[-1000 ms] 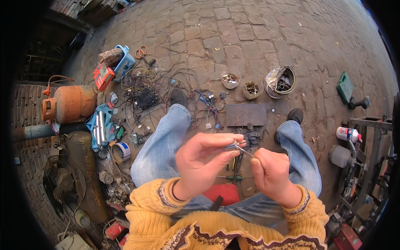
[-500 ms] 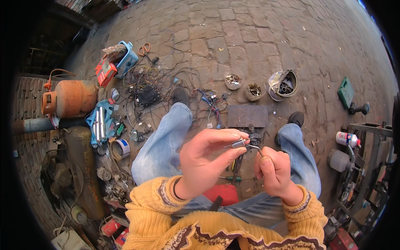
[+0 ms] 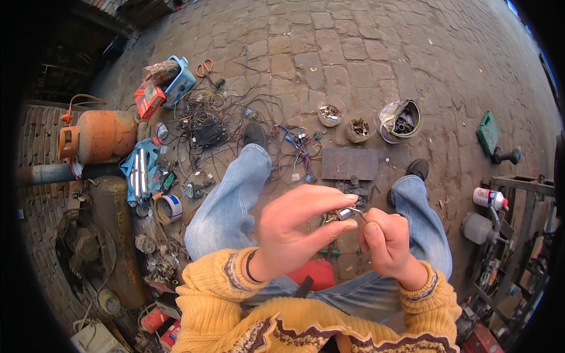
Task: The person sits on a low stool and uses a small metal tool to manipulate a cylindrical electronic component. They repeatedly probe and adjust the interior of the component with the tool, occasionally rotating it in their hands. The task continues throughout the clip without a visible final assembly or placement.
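Above my lap, my left hand curves its thumb and fingers about a small shiny metal cylinder, gripping it between the fingertips. My right hand is closed round a thin bent metal rod, thumb pressed on top. The rod's bent tip reaches to the cylinder's right end; whether it enters the cylinder is too small to tell. On the ground beyond my hands lies a dark flat plate. A green-handled tool is partly hidden below my left hand.
Tangled wires spread at the far left beside a blue container. An orange gas cylinder stands left. Two small bowls of metal bits and a bucket sit ahead. A metal rack is on the right.
The small cylinder has shifted slightly right and down and turned between my left fingertips. My left fingertips have also moved a little right; the right hand has barely moved.
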Motion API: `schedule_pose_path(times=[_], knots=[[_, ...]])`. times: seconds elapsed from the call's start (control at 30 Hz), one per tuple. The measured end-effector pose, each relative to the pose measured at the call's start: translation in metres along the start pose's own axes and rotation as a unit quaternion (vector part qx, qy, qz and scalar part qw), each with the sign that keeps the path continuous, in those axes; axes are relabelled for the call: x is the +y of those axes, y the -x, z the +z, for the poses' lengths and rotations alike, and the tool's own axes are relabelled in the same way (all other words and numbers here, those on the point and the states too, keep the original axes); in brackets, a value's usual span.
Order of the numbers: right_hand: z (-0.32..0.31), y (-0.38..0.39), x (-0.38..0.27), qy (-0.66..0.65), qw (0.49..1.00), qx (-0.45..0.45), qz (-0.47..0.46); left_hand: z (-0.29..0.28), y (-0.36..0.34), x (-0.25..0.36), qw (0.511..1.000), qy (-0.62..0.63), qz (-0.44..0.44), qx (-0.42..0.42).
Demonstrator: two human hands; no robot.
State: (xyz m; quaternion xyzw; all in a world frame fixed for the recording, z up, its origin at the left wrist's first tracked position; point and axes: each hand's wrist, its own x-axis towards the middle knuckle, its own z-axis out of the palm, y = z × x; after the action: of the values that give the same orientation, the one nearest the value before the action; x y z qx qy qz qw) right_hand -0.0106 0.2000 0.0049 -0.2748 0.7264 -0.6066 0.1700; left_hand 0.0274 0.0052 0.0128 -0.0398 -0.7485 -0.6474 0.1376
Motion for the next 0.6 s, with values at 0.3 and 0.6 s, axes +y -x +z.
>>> schedule_pose_path(times=[0.3,0.6], knots=[[0.0014,0.0010,-0.0052,-0.206,0.968,0.042,0.137,0.0056,-0.0004,0.0001,0.996,-0.076,0.036,-0.024],[-0.0003,-0.0054,-0.0042,-0.368,0.906,-0.005,0.210,0.0066,0.0010,-0.0058,0.990,-0.118,0.058,-0.049]])
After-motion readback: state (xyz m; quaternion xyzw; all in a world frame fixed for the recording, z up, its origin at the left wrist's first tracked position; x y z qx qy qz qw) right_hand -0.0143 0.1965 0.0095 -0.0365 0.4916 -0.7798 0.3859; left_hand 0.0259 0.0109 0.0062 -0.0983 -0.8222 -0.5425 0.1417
